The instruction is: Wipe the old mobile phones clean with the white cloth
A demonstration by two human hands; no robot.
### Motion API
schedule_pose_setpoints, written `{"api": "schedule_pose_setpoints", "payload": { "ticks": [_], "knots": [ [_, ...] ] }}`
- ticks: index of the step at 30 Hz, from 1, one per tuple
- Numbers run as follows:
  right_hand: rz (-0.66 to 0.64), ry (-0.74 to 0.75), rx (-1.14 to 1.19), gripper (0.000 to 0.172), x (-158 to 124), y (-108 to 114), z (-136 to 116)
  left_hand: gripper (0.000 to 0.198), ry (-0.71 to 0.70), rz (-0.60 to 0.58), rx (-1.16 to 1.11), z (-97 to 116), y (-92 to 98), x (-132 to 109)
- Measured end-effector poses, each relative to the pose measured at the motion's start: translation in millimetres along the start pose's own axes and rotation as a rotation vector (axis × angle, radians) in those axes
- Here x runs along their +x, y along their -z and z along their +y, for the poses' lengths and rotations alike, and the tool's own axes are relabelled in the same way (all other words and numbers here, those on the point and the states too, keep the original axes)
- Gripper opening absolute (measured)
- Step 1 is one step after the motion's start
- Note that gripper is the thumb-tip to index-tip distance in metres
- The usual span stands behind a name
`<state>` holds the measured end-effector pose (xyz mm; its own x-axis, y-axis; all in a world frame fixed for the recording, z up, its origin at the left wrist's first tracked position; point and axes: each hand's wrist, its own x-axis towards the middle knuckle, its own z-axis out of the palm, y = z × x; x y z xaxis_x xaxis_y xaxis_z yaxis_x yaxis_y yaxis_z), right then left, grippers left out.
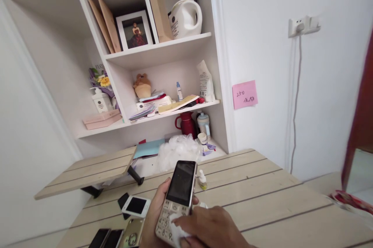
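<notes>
L hand has a cream-gold button phone up off the worktop, thumb along its edge, fingers mostly hidden behind, keypad tilted toward R hand. R hand's fingers are pressed together over a white tissue, holding it against the keys. Small dropper bottle stands just beside, handy. Lower left, other phones lie apart from the one in hand: white one, two dark ones, gold-backed one.
</notes>
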<state>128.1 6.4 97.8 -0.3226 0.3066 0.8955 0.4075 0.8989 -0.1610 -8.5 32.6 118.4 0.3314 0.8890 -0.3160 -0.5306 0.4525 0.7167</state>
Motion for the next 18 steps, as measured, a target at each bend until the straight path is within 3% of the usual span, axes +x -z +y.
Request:
{"api": "schedule_pose_setpoints", "payload": {
  "ticks": [2,4,6,8,10,12,18],
  "knots": [
    [-0.054,0.000,0.007,0.045,-1,4,1,0.045,0.110,-0.049,0.005,0,4.0,0],
    [-0.099,-0.019,0.066,0.036,-1,11,2,0.050,0.164,-0.102,-0.018,1,5.4,0],
    [-0.131,-0.055,0.120,0.024,-2,20,3,0.045,0.154,-0.128,-0.028,2,4.5,-1],
    [-0.117,-0.087,0.115,0.023,-2,28,6,0.033,0.074,-0.138,-0.003,3,2.7,-1],
    [-0.062,-0.133,0.063,0.025,-4,35,9,0.025,-0.007,-0.152,0.035,1,0.6,-2],
    [0.019,-0.182,0.000,0.027,-5,40,13,0.034,-0.034,-0.179,0.053,-4,-1.5,-2],
    [0.269,-0.397,-0.171,0.023,-7,47,29,0.046,0.067,-0.220,0.099,-20,-7.2,0]
  ]
}}
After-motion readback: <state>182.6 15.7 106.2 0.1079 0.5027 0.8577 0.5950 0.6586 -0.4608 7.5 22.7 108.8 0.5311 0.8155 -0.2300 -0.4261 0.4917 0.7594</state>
